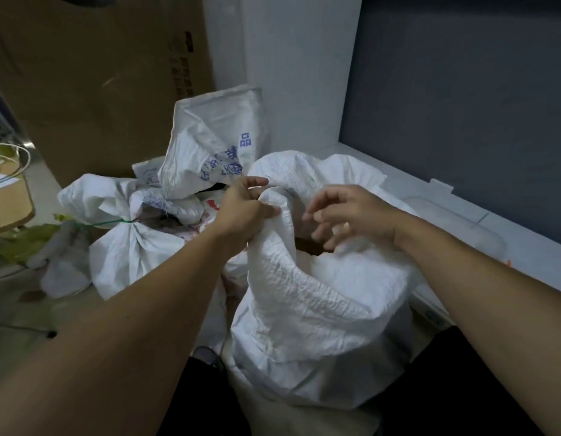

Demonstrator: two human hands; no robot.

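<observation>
A large white woven sack [307,309] stands in front of me with its mouth open and something brown showing inside. My left hand [244,212] grips the bunched left rim of the sack's mouth. My right hand [351,215] hovers over the opening with fingers spread and loosely bent, blurred, holding nothing that I can see.
Another white sack tied with green cord [128,243] lies to the left, and a printed white sack [210,146] stands behind. A big cardboard box [93,73] fills the back left. A white ledge [455,221] and dark panel [461,114] run along the right.
</observation>
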